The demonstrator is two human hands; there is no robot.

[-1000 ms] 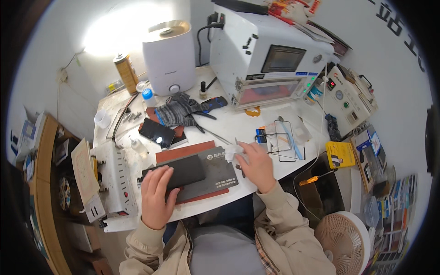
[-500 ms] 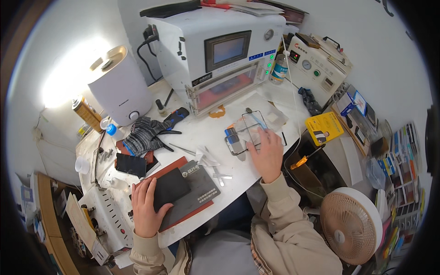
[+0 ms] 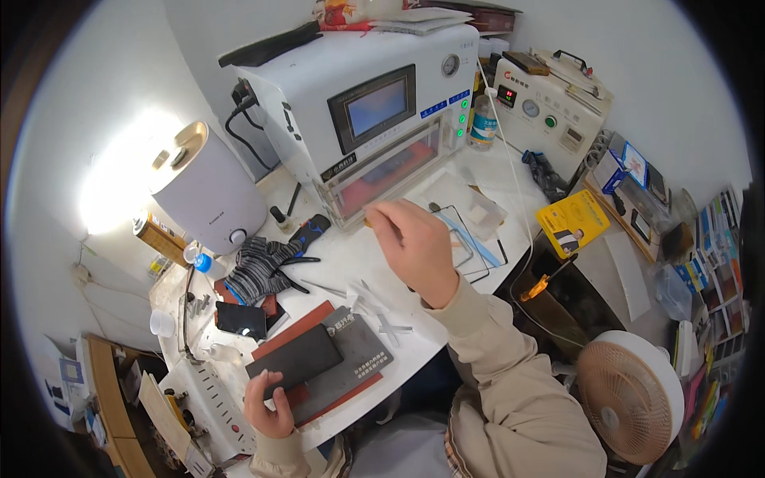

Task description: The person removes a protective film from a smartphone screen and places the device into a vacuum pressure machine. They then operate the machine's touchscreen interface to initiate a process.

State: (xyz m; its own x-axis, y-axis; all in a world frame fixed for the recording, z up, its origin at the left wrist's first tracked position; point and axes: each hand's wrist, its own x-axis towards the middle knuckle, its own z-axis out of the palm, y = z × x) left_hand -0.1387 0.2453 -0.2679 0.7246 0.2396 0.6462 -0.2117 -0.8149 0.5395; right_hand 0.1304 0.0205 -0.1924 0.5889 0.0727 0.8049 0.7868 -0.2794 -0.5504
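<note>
A black, phone-sized slab (image 3: 307, 356) lies over a dark grey printed mat (image 3: 358, 338), which rests on a red-brown pad (image 3: 279, 325). At the slab's near-left end, the fingers and thumb of my left hand (image 3: 269, 408) are bent around its edge. My right hand (image 3: 418, 248) is raised above the table before the white machine, fingers curled together. What it holds, if anything, is hidden. Partly behind my right wrist lies a thin black phone-sized frame (image 3: 480, 276) with a light blue strip (image 3: 470, 231) by it.
A white machine (image 3: 291, 171) with a screen stands at the back. Left are a humidifier (image 3: 207, 191), striped glove (image 3: 259, 267) and dark phone (image 3: 241, 320). Tweezers (image 3: 323, 287) and tissue (image 3: 358, 299) lie mid-table. A bottle (image 3: 483, 123), yellow card (image 3: 572, 223) and fan (image 3: 629, 398) are right.
My right hand has left the black frame and moved left and up, its fingers now curled. My left hand has drawn back from lying flat on the slab to its near-left end. The view has shifted.
</note>
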